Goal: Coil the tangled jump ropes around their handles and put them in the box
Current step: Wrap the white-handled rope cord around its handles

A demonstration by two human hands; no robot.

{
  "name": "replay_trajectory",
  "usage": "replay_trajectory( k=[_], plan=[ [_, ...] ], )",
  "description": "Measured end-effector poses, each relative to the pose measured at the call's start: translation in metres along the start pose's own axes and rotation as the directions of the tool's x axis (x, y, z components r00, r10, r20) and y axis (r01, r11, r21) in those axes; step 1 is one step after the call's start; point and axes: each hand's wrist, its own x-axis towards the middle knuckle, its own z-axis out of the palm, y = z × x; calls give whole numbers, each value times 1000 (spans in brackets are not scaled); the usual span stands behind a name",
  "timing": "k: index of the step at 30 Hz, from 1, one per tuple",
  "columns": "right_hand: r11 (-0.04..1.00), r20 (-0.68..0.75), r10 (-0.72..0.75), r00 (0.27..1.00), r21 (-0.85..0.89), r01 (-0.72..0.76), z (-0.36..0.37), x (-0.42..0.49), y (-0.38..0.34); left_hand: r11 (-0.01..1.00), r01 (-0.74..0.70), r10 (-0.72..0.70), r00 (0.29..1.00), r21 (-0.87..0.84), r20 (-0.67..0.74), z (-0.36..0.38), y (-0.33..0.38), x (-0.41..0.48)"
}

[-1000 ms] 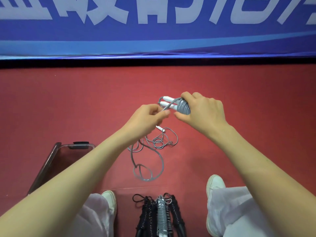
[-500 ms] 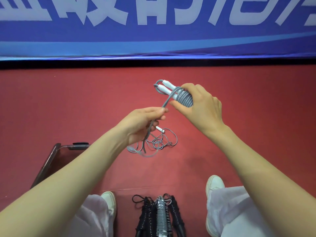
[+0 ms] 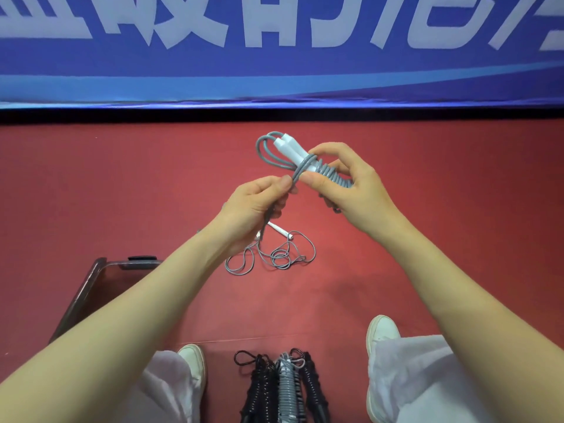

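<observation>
The right hand curls round the paired white handles, its thumb and fingertips clamping the grey coils wound on them; at its 9 o'clock the left hand pinches the grey cord between thumb and forefinger; the slack tangle lies on the red floor at 6 o'clock below the hands; the box sits at 8 o'clock; coiled ropes lie between the shoes.

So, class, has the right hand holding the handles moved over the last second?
Yes. The right hand, gripping the white handles, has shifted up the picture and slightly left, closer to the fixed blue banner.
</observation>
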Motion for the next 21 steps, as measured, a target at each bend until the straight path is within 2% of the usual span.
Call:
replay_trajectory(
  k=[6, 9, 13, 17, 21],
  plan=[
    [998, -38, 29, 999, 49, -27, 0, -1, -5, 998, -32, 36, 997, -59, 73, 5, -3, -4],
    [995, -8, 64, 998, 77, -63, 3, -4, -9, 999, -28, 23, 987, 28, 161, 3, -2, -7],
    [967, 81, 137, 987, 204, -151, 5, -5, -13, 995, -34, 18, 986, 92, 163, 1, -1, -8],
    [959, 74, 186, 980, 201, -198, 4, -6, -13, 939, -17, -50, 981, 344, 186, -7, 1, -10],
    [914, 45, 257, 965, 313, -258, -3, -3, -13, 939, -9, -95, 954, 344, 283, -26, 6, -7]
  ],
)
